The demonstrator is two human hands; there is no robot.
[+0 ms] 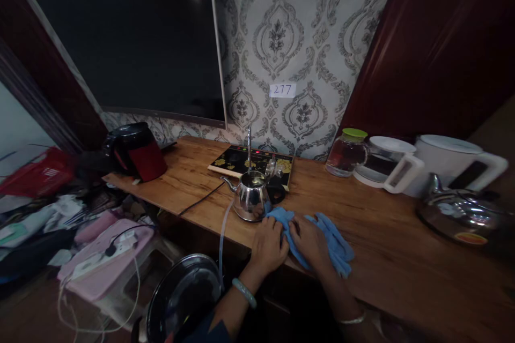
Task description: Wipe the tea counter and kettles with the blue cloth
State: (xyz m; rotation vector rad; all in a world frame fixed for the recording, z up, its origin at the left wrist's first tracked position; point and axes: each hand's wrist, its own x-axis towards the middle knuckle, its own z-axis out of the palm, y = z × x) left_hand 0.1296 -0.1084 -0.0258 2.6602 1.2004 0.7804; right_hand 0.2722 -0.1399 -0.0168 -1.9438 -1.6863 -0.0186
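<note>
My left hand (269,244) is closed on the left end of a blue cloth (333,244), close to a small shiny metal kettle (251,201). My right hand (310,242) grips the same cloth just to the right, its fingers bent into the folds. The rest of the cloth lies crumpled on the wooden tabletop to the right. The kettle stands upright with its lid raised, its spout to the left and its dark handle to the right. Behind it, a slim metal tap (249,147) rises from a black electric tea stove with gold flowers (225,159).
A red and black kettle (140,153) stands at the table's left end. A green-lidded glass jug (346,154), two white-handled jugs and a large metal kettle (462,214) line the right. Below the front edge are a dark pot (185,297) and a pink stool (96,284) with a power strip.
</note>
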